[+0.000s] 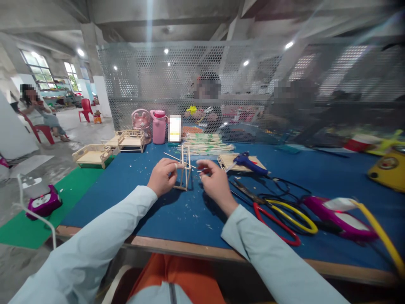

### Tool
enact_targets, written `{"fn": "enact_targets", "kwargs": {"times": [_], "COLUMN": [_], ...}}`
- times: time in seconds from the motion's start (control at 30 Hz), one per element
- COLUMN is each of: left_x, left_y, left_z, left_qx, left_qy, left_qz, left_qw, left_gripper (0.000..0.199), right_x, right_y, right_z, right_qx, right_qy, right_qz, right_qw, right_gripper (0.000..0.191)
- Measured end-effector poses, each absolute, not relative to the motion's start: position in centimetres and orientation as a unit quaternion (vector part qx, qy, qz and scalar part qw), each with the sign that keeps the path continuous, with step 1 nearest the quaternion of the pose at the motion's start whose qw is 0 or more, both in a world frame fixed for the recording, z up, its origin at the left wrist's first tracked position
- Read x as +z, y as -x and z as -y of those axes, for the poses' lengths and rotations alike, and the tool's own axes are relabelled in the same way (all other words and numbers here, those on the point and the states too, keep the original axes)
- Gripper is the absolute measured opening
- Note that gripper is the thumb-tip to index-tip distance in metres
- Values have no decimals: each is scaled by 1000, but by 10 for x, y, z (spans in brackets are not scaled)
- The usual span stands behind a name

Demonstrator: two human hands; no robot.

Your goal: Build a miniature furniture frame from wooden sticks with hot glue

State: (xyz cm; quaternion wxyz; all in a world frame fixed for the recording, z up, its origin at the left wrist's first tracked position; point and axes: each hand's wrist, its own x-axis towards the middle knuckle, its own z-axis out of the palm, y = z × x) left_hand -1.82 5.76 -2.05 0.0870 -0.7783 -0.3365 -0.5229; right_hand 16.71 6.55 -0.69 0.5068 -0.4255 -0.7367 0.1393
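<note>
My left hand [163, 176] is closed on a small upright frame of thin wooden sticks [186, 183], its thumb and forefinger pinching the left side. Just right of the frame is my right hand [217, 182], fingers curled with the tips drawn together. A pale sliver shows at those fingertips, too small to name. A loose stick [171, 156] slants behind the frame. Beyond my right hand a blue glue gun [249, 162] rests on a flat wooden stick panel [230, 164]. Scissors with red and yellow handles [275, 215] lie nearer on the right.
Bundled sticks [205, 144] lie at the back of the blue table [164, 219], beside a pink flask [159, 128]. Finished-looking miniature wooden beds [91, 156] stand back left. Cables and a purple power strip [341, 217] are at right. A perforated screen [158, 76] rises behind; a person sits far left.
</note>
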Motion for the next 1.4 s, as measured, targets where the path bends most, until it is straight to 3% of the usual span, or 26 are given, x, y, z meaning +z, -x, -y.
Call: {"fn": "enact_targets", "kwargs": {"times": [0.27,0.57,0.77,1.1,1.4], "left_x": [-19,-18,-15,-15,-13], "left_y": [15,11,11,-3,-2], "left_z": [-53,-49,-53,-53,-50], "left_qx": [-539,-595,-659,-652,-657], "left_qy": [761,721,631,572,522], "left_qz": [354,354,390,389,408], "left_qw": [67,-29,-129,-310,-360], "left_gripper": [25,16,28,26,32], "right_x": [23,7,9,7,3], "right_y": [-154,-154,-152,-150,-148], "right_z": [-58,-57,-55,-53,-53], "right_qx": [34,-9,-28,-40,-56], "right_qy": [326,331,341,338,325], "right_qz": [814,834,839,838,832], "right_qw": [481,442,423,426,446], "right_gripper": [10,15,15,16,14]}}
